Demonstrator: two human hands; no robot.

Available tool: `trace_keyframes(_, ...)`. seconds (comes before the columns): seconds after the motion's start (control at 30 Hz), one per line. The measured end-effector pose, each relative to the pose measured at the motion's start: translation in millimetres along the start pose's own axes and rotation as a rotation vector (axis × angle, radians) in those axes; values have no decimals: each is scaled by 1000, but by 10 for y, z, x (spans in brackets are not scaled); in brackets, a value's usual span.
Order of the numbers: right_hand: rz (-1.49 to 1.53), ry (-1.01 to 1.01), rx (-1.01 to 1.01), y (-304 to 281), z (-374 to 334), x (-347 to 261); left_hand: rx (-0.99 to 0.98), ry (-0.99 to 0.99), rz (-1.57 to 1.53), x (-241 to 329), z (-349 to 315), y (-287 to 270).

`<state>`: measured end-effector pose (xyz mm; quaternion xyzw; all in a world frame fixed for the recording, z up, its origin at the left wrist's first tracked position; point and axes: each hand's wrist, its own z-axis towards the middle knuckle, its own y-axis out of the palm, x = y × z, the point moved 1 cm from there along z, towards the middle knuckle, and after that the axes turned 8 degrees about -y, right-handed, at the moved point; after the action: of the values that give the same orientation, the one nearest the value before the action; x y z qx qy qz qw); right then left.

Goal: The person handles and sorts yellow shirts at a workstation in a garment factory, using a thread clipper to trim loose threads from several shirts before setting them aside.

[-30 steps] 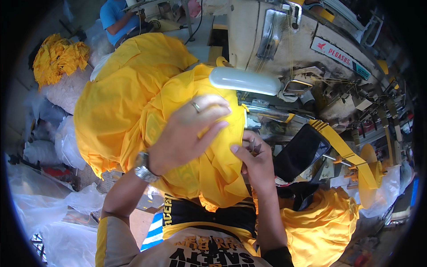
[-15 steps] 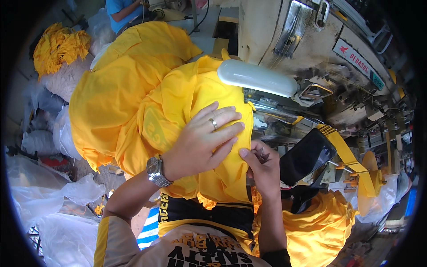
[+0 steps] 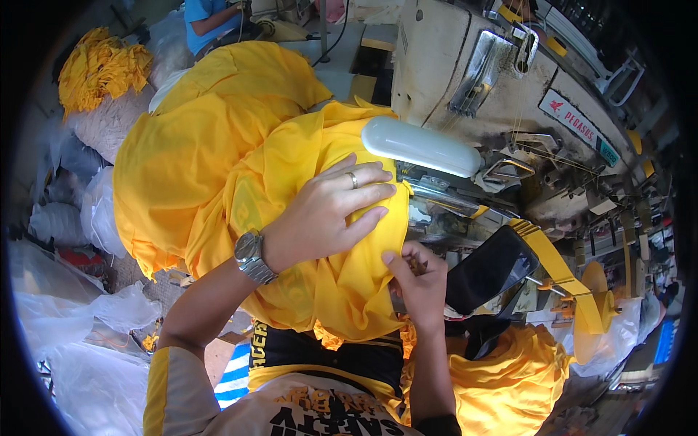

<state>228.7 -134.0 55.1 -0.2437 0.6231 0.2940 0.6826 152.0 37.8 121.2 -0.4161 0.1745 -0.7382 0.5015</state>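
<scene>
My left hand, with a ring and a wristwatch, lies flat on yellow fabric, fingers stretched toward its right edge. Just below those fingertips, my right hand has its thumb on the same edge and its fingers curled in underneath, pinching the cloth. A small metallic thing shows in the curl of the right fingers, too hidden to name. The fabric's far right edge reaches the sewing machine, beside a rounded white cover. Folds of cloth spread over my lap.
A black phone stands right of my right hand, beside yellow tape running to a reel. More yellow cloth is heaped at lower right. Plastic bags and a yellow bundle are on the left. A person in blue sits beyond.
My right hand has shifted slightly down and left along the fabric edge, its thumb still on the cloth. The left hand stays flat, and the cloth near the machine has bunched a little.
</scene>
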Motion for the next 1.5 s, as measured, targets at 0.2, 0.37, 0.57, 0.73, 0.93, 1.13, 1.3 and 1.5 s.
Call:
trace_keyframes(0.2,-48,-20,16,34,-138,16,-66,-81,-65,-144,11,1)
trace_keyframes(0.37,-104,-65,7,12,-117,88,-82,-186,9,-217,131,-8)
trace_keyframes(0.57,-173,-151,5,23,-53,-29,-124,-85,164,-643,246,1)
trace_keyframes(0.73,-155,-192,8,41,-14,-104,-135,-31,255,-946,438,91)
trace_keyframes(0.93,-144,-157,25,63,-8,-83,-77,-4,316,-1157,580,33)
trace_keyframes(1.13,-77,-174,88,97,97,-5,99,-151,47,-582,67,-336)
trace_keyframes(1.3,-12,-153,129,146,143,-21,15,-402,-69,-184,-945,-280)
trace_keyframes(1.5,101,-121,93,190,24,6,-742,263,345,886,-1219,-400)
